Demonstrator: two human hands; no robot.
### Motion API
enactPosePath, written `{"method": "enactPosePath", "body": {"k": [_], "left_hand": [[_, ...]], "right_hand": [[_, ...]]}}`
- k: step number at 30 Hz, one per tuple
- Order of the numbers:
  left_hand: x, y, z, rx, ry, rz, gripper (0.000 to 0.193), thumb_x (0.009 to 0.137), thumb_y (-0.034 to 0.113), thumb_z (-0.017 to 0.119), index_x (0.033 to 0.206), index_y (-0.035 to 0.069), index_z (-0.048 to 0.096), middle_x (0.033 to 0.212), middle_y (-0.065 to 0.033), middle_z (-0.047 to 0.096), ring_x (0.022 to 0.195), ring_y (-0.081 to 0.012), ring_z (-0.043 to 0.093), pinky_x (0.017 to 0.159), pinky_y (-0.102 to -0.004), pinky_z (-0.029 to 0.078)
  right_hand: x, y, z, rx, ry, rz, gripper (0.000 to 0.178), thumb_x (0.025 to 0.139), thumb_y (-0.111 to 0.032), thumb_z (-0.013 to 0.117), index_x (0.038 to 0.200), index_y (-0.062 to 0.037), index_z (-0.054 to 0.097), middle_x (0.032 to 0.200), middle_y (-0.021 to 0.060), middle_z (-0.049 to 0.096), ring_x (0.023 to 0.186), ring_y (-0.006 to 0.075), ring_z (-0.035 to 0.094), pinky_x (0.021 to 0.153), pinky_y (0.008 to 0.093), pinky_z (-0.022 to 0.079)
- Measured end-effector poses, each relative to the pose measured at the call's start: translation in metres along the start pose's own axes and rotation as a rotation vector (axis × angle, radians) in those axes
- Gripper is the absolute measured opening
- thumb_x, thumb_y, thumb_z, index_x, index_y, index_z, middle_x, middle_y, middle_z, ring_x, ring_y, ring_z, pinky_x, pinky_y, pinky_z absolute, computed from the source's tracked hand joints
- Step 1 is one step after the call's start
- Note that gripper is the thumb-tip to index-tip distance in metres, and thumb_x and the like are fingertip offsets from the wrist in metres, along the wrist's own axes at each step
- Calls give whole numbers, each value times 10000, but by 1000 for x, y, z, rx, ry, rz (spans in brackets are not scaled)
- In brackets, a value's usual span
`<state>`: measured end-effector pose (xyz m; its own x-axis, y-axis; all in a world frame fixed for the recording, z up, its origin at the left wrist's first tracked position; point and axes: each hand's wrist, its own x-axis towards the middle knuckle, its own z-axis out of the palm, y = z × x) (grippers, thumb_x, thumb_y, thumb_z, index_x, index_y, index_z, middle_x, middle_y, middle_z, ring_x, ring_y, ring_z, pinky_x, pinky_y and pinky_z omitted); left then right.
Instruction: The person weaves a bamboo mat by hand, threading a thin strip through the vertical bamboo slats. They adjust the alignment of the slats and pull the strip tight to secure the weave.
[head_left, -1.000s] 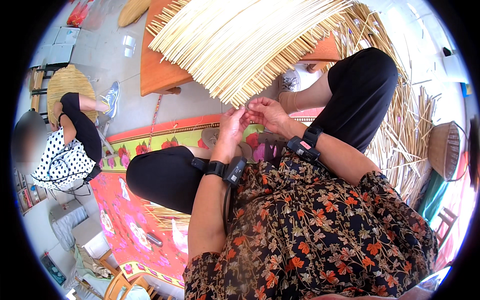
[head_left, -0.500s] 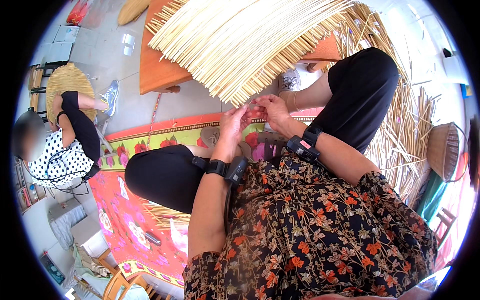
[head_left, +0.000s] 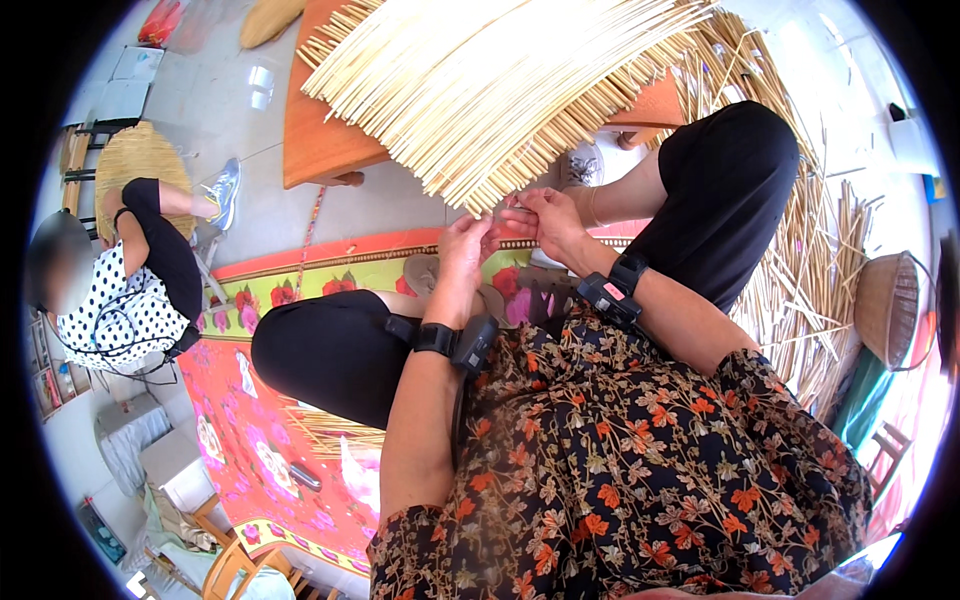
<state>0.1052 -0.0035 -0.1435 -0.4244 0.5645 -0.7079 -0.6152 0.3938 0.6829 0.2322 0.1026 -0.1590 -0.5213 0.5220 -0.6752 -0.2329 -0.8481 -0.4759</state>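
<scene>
A mat of pale straw stalks (head_left: 470,110), laid side by side in two crossing layers, rests on an orange-brown wooden table (head_left: 330,140). Its near corner overhangs the table edge toward me. At that corner my left hand (head_left: 466,243) is closed, with thumb and fingertips pinched on the stalk ends. My right hand (head_left: 552,224) is closed just to the right, apart from the left. Between its fingertips shows a small, thin greyish thing, too small to name.
Loose stalks (head_left: 800,290) lie heaped on the floor at right, beside a woven basket (head_left: 885,310). A red floral cloth (head_left: 240,420) covers the floor at left, with a dark oblong object (head_left: 305,477) on it. Another person (head_left: 130,290) sits at far left near an oval straw mat (head_left: 145,165).
My right hand's fingers have shifted slightly, and the thin greyish thing at their tips shows more plainly. My left hand stays at the mat's corner. The whole view has moved a little.
</scene>
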Motion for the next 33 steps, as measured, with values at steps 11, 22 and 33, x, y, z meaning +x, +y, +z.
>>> {"method": "enactPosePath", "body": {"k": [11,22,33], "left_hand": [[-26,45,13,-270,130,227,510,992,501,469,1188,35,532,1017,-71,631,805,-138,621,669,-277,528],[-31,40,22,-223,69,255,315,977,361,589,1018,50,618,831,-37,671,654,-87,618,527,-214,497],[-23,33,24,-180,94,399,327,1001,333,553,947,18,624,774,-55,661,571,-101,577,493,-237,468]], "right_hand": [[0,-8,8,-57,34,17,45,945,-39,567,940,-5,536,868,125,664,696,196,685,597,286,605],[-2,-5,13,-231,53,8,92,927,8,573,1004,58,578,832,113,657,662,180,659,602,281,587],[-14,-11,24,-443,18,-43,154,922,4,556,1067,24,602,867,92,679,696,150,655,630,276,566]]}}
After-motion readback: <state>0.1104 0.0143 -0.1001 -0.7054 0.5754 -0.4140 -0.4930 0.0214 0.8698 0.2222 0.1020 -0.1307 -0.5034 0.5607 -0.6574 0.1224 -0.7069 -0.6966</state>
